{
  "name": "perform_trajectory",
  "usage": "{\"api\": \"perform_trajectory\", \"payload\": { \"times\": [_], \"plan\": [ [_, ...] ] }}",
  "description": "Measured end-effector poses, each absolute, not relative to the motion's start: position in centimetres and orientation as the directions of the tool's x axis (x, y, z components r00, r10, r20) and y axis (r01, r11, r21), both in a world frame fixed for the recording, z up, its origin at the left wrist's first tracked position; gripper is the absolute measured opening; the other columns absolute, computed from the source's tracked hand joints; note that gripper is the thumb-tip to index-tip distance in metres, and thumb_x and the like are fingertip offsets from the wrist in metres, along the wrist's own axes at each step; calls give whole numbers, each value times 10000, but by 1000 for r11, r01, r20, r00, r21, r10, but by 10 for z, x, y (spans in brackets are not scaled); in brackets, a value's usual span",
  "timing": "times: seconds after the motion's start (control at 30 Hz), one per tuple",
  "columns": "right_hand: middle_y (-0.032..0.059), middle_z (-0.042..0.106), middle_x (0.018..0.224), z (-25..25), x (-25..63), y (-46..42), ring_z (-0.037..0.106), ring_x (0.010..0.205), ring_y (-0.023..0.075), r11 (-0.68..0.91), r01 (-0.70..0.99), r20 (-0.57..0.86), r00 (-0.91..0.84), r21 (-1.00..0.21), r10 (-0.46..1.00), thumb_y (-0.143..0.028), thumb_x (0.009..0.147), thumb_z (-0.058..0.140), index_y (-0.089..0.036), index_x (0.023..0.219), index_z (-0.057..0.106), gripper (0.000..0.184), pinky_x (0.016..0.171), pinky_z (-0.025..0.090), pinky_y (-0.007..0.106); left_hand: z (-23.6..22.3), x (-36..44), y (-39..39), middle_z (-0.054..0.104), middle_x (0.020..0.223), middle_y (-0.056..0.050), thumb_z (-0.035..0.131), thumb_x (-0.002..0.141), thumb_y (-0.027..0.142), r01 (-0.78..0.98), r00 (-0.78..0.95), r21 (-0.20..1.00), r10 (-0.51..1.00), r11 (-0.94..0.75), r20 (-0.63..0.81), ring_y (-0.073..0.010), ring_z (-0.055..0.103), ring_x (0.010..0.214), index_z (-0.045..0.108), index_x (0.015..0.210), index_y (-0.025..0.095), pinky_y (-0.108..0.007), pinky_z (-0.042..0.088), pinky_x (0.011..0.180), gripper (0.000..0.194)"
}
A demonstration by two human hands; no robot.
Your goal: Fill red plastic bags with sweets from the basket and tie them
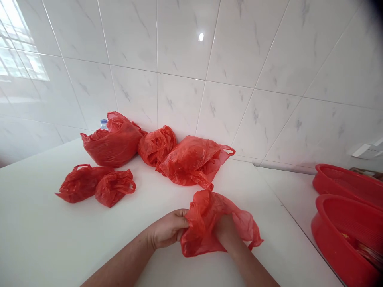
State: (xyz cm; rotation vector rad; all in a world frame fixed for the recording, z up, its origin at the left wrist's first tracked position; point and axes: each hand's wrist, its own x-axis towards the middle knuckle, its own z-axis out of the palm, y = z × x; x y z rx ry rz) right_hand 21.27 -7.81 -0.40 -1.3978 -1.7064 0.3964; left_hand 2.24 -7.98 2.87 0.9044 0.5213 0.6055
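A thin red plastic bag (206,223) is between my hands above the white table, near its front. My left hand (170,228) pinches the bag's left edge, thumb on the near side and fingers curled behind. Inside the bag's mouth is my right hand (224,227); the wrist shows, while red film covers the fingers, so what they grasp cannot be seen. Just behind lies a larger filled red bag (191,159), its handle loop pointing right.
A bulky red bag (115,143), a knotted red bag (157,145) and two small red bags (80,183) lie on the white table (36,235). A blue-capped bottle (103,123) stands behind. Red basins (332,231) sit at right. A tiled wall (179,48) closes the back.
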Motion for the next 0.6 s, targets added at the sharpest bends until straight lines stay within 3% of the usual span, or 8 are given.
{"api": "perform_trajectory", "payload": {
  "times": [0.13, 0.23, 0.33, 0.4, 0.43, 0.5, 0.57, 0.6],
  "plan": [
    [26, 670, 750, 11, 232, -81, 605, 590, 160, 252, 646, 327, -3, -721, 945, -353, 822, 522, -249, 835, 643, 160, 440, 413, 239, 35, 6, -68, 622, 748, -60, 627, 724, 406, -483, 580, 779, 813, 401, -59, -182, 597, 703, 652, 822, 156, -308, 473, 702, 269],
    [27, 679, 960, 20, 238, -83, 640, 748, 192, 190, 709, 230, -41, -679, 972, -368, 765, 590, -309, 1083, 604, 323, 522, 439, 261, 38, -2, -53, 614, 828, -58, 542, 790, 448, -525, 294, 821, 953, 226, -75, -189, 595, 746, 600, 911, 179, -317, 485, 697, 301],
    [33, 676, 960, 20, 238, -82, 641, 724, 194, 222, 745, 200, -121, -629, 972, -326, 750, 595, -312, 1094, 603, 345, 525, 427, 267, 41, -5, -47, 565, 822, -22, 523, 817, 431, -306, -97, 951, 995, -55, 27, -161, 565, 725, 531, 902, 198, -287, 478, 651, 248],
    [35, 668, 964, 17, 237, -81, 640, 746, 194, 282, 754, 243, -166, -593, 956, -289, 749, 580, -307, 1078, 612, 330, 544, 430, 266, 45, -4, -55, 553, 889, -27, 521, 831, 368, 15, -324, 950, 897, -313, 300, -171, 556, 816, 515, 942, 216, -312, 478, 729, 188],
    [34, 662, 980, 17, 237, -80, 637, 780, 197, 292, 771, 257, -172, -566, 951, -275, 740, 580, -307, 1080, 610, 342, 567, 436, 268, 48, -2, -63, 552, 930, -35, 528, 829, 317, 197, -346, 873, 802, -445, 487, -180, 549, 873, 515, 964, 226, -330, 470, 782, 164],
    [28, 647, 1030, 17, 236, -79, 621, 874, 207, 249, 832, 229, -152, -495, 961, -266, 715, 595, -308, 1089, 602, 376, 644, 449, 281, 54, 7, -84, 563, 973, -54, 545, 803, 217, 446, -118, 547, 559, -709, 821, -196, 541, 930, 519, 1004, 242, -354, 461, 826, 204],
    [31, 626, 1094, 21, 235, -80, 588, 975, 220, 191, 880, 141, -144, -435, 980, -281, 711, 604, -299, 1118, 587, 408, 744, 446, 305, 58, 22, -105, 594, 935, -59, 529, 792, 167, 399, 289, 189, 319, -897, 902, -188, 562, 862, 528, 1008, 243, -333, 487, 755, 229],
    [33, 614, 1124, 24, 233, -81, 569, 1016, 225, 176, 886, 89, -152, -429, 984, -288, 723, 597, -293, 1141, 576, 418, 793, 438, 316, 58, 30, -114, 608, 873, -54, 509, 802, 161, 318, 440, 89, 230, -944, 868, -166, 565, 772, 541, 971, 217, -305, 490, 696, 181]
  ]
}}
